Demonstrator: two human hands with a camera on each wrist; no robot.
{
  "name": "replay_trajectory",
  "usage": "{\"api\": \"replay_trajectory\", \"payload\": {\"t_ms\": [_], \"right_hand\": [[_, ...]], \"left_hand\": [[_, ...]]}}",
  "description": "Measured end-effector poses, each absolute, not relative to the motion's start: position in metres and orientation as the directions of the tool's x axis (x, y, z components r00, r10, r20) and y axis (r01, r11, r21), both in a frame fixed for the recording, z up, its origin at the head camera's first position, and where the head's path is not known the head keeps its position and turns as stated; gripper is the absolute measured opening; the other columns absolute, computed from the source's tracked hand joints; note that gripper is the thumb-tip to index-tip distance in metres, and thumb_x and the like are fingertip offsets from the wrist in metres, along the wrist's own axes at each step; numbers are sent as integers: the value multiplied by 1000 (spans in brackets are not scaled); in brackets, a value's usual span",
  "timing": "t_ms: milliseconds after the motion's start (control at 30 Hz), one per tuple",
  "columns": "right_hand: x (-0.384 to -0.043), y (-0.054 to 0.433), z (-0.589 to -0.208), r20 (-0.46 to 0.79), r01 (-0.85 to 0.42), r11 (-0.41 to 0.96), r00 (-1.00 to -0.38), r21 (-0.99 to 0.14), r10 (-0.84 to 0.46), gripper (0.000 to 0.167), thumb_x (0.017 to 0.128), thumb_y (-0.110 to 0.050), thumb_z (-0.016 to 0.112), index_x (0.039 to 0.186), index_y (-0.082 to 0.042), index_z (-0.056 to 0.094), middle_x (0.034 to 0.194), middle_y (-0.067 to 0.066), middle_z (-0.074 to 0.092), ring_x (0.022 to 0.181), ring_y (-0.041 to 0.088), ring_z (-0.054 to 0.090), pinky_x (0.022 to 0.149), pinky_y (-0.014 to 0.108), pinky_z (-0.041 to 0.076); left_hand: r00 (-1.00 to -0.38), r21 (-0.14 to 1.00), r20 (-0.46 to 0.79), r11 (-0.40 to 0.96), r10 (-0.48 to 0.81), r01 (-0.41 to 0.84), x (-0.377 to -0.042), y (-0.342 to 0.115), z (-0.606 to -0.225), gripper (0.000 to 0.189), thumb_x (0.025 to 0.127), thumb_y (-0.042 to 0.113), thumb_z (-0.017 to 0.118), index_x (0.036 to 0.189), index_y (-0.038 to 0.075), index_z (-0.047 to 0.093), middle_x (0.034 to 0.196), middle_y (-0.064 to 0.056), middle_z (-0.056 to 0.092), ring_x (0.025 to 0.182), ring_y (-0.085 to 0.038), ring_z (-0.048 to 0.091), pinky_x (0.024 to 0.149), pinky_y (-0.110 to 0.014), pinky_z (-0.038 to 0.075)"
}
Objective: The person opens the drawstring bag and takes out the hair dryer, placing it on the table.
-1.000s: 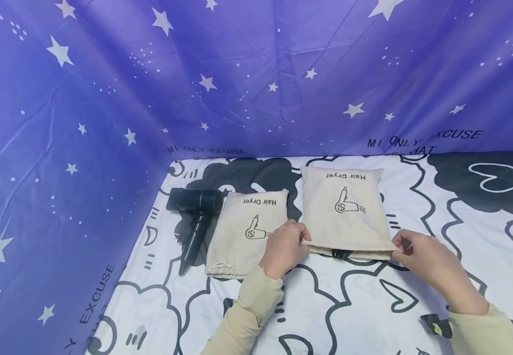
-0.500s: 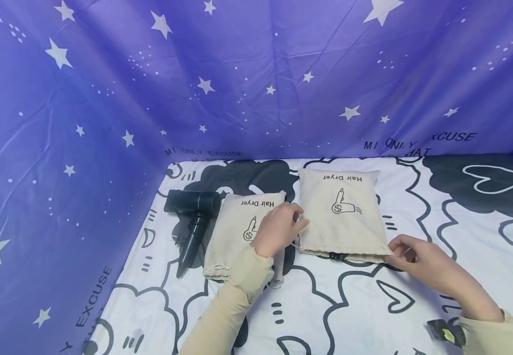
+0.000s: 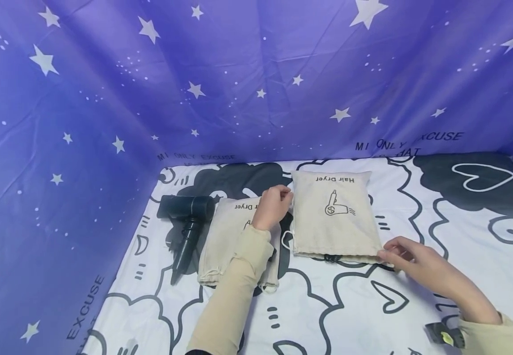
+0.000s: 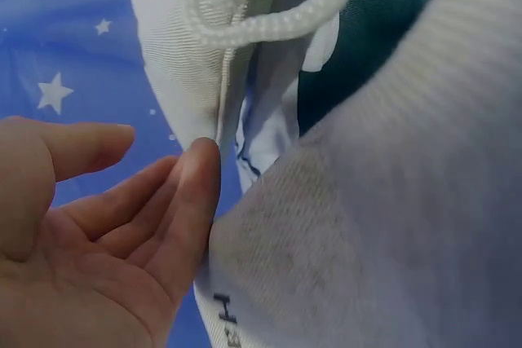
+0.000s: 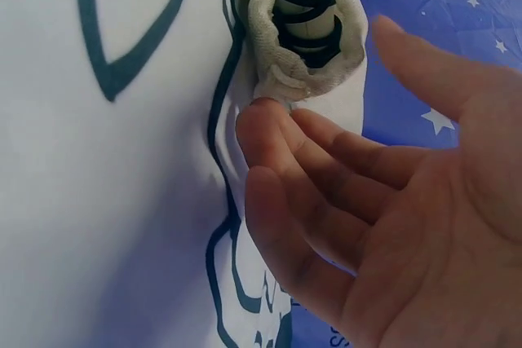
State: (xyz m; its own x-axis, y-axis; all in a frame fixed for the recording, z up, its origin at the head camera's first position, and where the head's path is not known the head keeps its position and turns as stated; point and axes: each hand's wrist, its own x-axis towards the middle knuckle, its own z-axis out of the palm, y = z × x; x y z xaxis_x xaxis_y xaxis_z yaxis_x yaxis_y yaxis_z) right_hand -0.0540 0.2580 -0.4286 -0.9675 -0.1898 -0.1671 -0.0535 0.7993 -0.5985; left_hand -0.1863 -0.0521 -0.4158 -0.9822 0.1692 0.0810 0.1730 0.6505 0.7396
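Two cream cloth bags printed "Hair Dryer" lie side by side in the head view. My left hand (image 3: 274, 207) crosses the left bag (image 3: 216, 241), its fingers in the gap between the bags. Those fingers are extended in the left wrist view, thumb apart, fingertips beside the cloth, near a white drawcord (image 4: 277, 28). At the lower right corner of the right bag (image 3: 327, 231) is my right hand (image 3: 421, 261). The right wrist view shows its fingertips at the gathered mouth (image 5: 306, 79), thumb spread away. Black coiled cord (image 5: 314, 50) shows inside that mouth.
A black hair dryer (image 3: 187, 209) lies left of the left bag, handle toward the front. A small black item with a yellow patch (image 3: 445, 335) is near the right sleeve. Purple star-patterned curtain (image 3: 238, 59) closes the back and left of the patterned white cloth (image 3: 301, 305).
My left hand has let go of the right bag's mouth and moved up and left along the gap between the bags. The right hand stays at the corner, its grip loosened.
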Motion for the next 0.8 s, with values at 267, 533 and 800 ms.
{"api": "replay_trajectory", "payload": {"t_ms": [267,533,800], "right_hand": [[-61,248,-430,-245,32,794,-958,-606,-149,44,103,-46,47,113,-6,62,77,0,60,70,13,54,63,30,42],[-62,241,-437,-102,-41,795,-986,-606,-129,37,93,-33,69,106,0,63,79,-3,60,64,3,49,61,24,42],[-63,249,-432,-24,-90,792,-991,-604,-131,19,96,-25,66,104,-8,59,78,-2,61,65,3,53,59,25,41]], "left_hand": [[-993,769,10,634,114,80,-195,-40,-421,22,98,16,58,101,2,75,83,-7,72,67,-14,61,63,-21,47],[-1000,783,-24,622,19,-7,-195,-33,-429,21,91,13,66,107,2,74,90,-8,76,80,-19,70,70,-23,53],[-1000,817,-5,576,5,-1,-194,-33,-429,22,88,6,67,108,2,74,88,-8,76,80,-19,71,69,-21,52]]}}
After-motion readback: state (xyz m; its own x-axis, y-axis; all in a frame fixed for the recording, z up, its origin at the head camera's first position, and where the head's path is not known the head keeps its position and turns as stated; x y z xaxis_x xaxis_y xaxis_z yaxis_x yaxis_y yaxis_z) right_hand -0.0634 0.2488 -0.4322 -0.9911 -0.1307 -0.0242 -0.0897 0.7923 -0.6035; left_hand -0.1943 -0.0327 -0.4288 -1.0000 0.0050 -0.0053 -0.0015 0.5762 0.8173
